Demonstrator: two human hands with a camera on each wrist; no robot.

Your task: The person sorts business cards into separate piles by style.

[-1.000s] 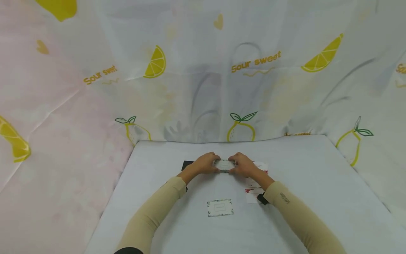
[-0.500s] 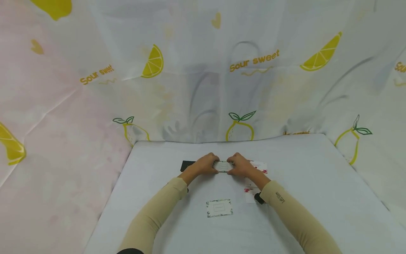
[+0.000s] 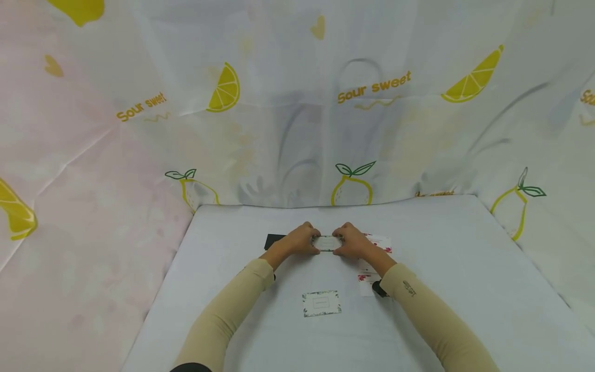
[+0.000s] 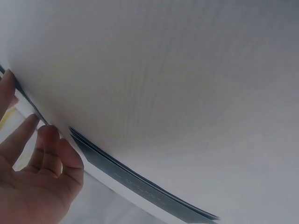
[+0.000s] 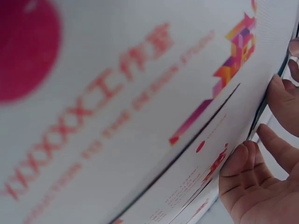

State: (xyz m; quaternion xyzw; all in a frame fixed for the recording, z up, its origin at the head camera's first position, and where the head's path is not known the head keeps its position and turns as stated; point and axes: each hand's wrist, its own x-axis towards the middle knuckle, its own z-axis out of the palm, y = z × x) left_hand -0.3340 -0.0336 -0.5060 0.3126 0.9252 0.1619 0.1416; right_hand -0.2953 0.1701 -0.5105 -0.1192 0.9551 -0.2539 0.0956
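Far back on the table, my left hand (image 3: 302,239) and right hand (image 3: 350,241) pinch opposite short ends of a white card with a leafy green border (image 3: 327,243). Whether it is one card or a small stack cannot be told. In the left wrist view the left hand (image 4: 42,172) has its fingertips along a thin dark edge. Similar contact shows in the right wrist view, where the fingers of the right hand (image 5: 266,177) are bent against a thin edge. Nearer the front lies another leafy-bordered card (image 3: 322,303), touched by neither hand.
Black cards (image 4: 140,182) lie overlapping beside the left hand, partly behind it in the head view. White cards with red print (image 5: 117,93) lie in a column by the right hand, under the forearm. A lemon-print curtain (image 3: 288,129) hangs behind the white table (image 3: 232,222).
Both hands stay nearly in place with the card between them. Its dark front edge, thicker a second ago, now looks thinner. The view has shifted slightly.
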